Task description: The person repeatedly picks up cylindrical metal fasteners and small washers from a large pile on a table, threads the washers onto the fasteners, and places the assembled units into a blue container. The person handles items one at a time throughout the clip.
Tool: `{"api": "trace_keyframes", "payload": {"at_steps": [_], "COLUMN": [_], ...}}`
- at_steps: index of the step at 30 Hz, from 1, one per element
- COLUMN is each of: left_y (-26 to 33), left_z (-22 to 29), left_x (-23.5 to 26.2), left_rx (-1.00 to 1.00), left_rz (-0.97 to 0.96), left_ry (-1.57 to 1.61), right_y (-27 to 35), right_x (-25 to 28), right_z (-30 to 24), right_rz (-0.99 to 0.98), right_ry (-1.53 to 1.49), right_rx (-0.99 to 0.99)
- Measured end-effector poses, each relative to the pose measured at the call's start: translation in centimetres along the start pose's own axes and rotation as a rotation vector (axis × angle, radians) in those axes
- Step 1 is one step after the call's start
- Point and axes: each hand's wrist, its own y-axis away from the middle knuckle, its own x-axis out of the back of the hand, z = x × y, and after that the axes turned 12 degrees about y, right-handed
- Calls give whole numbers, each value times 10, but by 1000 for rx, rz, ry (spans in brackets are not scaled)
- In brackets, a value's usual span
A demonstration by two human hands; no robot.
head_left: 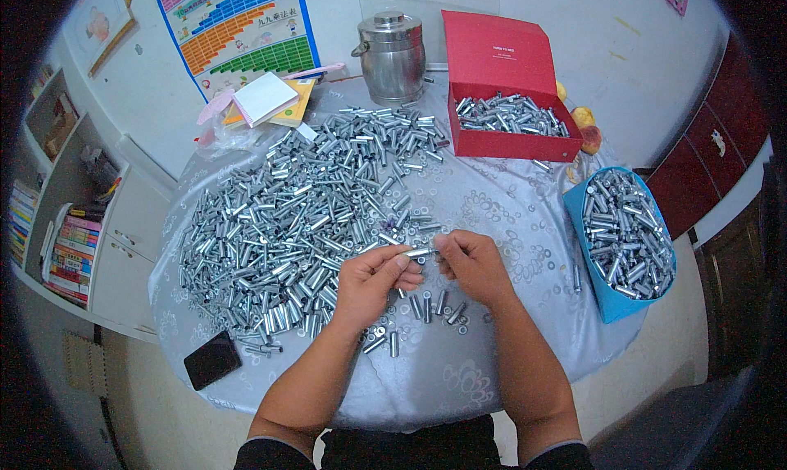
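Observation:
Over the middle of the table, my left hand (369, 283) and my right hand (474, 265) meet at a slim silver metal bolt (421, 252). The left thumb and fingers pinch one end of it, while the right thumb and curled fingers close around the other end. Fingers partly cover the bolt, so any small part on it is hard to make out. Just below the hands lie several loose metal sleeves (427, 308) and small washers (463, 330). A broad heap of silver bolts and sleeves (279, 224) spreads to the left of my hands and beyond them.
A red box (516, 146) with its lid raised holds metal pieces at the back right. The light-blue bin (615, 303) at the right edge is full of them. A black phone (212, 360) lies front left. Behind the heap stand a metal pot (392, 64) and notepads (266, 99).

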Motion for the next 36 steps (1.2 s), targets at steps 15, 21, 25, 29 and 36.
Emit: {"api": "trace_keyframes", "payload": {"at_steps": [15, 21, 25, 29, 36], "left_y": [0, 1, 0, -4, -4], "left_z": [-5, 0, 2, -1, -14], "left_x": [-1, -13, -21, -30, -43], "left_rx": [3, -8, 12, 13, 38], "left_rz": [38, 26, 5, -27, -18], "left_ry": [40, 4, -19, -24, -75], "right_y": [3, 6, 15, 24, 25], "right_x": [3, 3, 15, 16, 26], "right_z": [-3, -8, -12, -7, 12], "right_rz": [-89, 29, -24, 72, 102], "right_ry": [-178, -225, -163, -272, -234], "right_rx": [43, 99, -48, -42, -55]}}
